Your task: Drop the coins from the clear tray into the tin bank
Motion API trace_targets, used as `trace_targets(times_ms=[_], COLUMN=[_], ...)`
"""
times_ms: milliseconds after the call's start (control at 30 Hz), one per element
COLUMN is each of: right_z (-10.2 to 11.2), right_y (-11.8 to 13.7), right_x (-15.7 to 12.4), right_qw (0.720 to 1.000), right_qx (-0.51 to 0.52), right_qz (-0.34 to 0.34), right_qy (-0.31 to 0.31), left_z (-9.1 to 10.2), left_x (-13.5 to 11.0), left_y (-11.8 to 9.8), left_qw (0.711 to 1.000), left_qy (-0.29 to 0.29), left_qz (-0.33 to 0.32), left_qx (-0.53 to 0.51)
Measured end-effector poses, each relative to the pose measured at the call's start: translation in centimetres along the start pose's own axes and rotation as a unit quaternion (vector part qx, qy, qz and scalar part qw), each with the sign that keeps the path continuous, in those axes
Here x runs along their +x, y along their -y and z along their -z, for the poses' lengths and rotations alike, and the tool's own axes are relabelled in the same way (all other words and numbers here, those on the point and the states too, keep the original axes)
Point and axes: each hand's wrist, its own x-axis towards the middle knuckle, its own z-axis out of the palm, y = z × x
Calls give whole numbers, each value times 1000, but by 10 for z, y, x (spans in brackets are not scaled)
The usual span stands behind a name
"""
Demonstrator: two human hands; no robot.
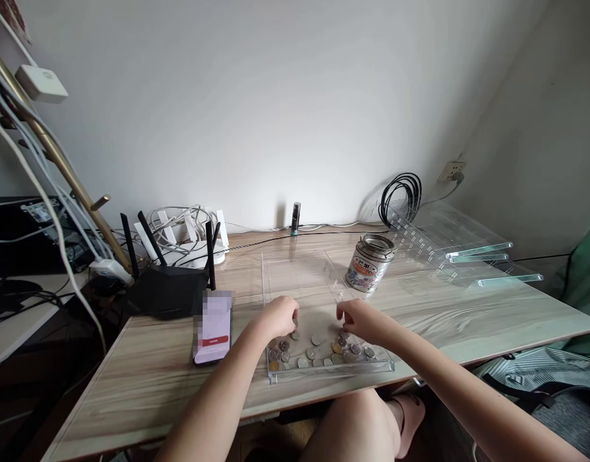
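Note:
A clear plastic tray (299, 282) lies on the desk in front of me, with several silver and brass-coloured coins (315, 340) scattered over its near half. Over the tray's left side, my left hand (280, 316) pinches a coin (295, 323) at its fingertips, just above other coins. My right hand (360, 319) reaches in from the right, its fingers bent down and closed close to the coins there; whatever is between them is hidden. Behind the right hand stands an open, printed metal can (370, 263).
A phone (215, 330) with a lit screen lies left of the tray, before a black router (167, 289). White routers with cables (189, 237) stand behind. Clear acrylic trays (463, 250) and a coiled black cable (399, 199) are at right. A small bottle (295, 218) stands near the wall.

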Motion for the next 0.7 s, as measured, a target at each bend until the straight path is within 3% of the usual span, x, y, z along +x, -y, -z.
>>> trace_targets(times_ms=[100,167,233,300,400,500,567,633,700], right_z=[38,70,97,114,124,118,104,82,54], right_y=[-6,-15,-28,-42,-58,-56,-41,-15,16], right_x=[2,11,24,39,53,49,41,34,30], right_qw=[987,950,918,920,931,925,915,922,969], right_qx=[24,11,-17,-20,16,7,-17,-20,10], right_qz=[-26,-87,-157,-208,-252,-239,-210,-154,-17], right_qy=[-155,-301,-363,-333,-264,-294,-345,-355,-248], left_z=[-9,-15,-19,-20,-15,-8,-7,-8,-12], left_x=[4,8,12,14,15,15,14,12,10], left_y=[-2,-4,-6,-8,-10,-13,-16,-21,-25], left_qw=[996,989,984,983,977,929,885,854,845], left_qy=[-80,-135,-160,-162,-155,-148,-140,-122,-110], left_qz=[-27,-52,-75,-82,-35,32,53,68,64], left_qx=[20,25,25,-4,-143,-337,-441,-501,-520])
